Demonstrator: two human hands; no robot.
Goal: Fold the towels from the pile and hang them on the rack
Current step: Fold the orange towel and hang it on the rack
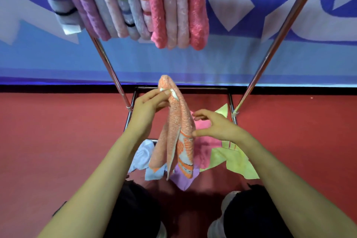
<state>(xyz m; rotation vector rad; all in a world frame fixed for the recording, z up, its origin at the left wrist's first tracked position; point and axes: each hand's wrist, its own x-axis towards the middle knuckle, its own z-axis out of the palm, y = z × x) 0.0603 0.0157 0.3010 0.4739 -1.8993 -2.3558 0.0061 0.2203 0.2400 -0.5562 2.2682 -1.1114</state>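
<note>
An orange patterned towel hangs in folds at the middle of the view. My left hand pinches it near its top, by a white tag. My right hand is spread open at the towel's right edge, thumb tip touching the cloth. Below them lies the pile of loose towels on the floor: yellow-green, pink, lilac, light blue and white. Several folded towels in pink, purple and grey hang side by side from the top of the rack.
The rack's two slanted chrome legs run down to a low metal base frame around the pile. The floor is red. A blue and white banner covers the wall behind. My dark-trousered knees and white shoes show at the bottom.
</note>
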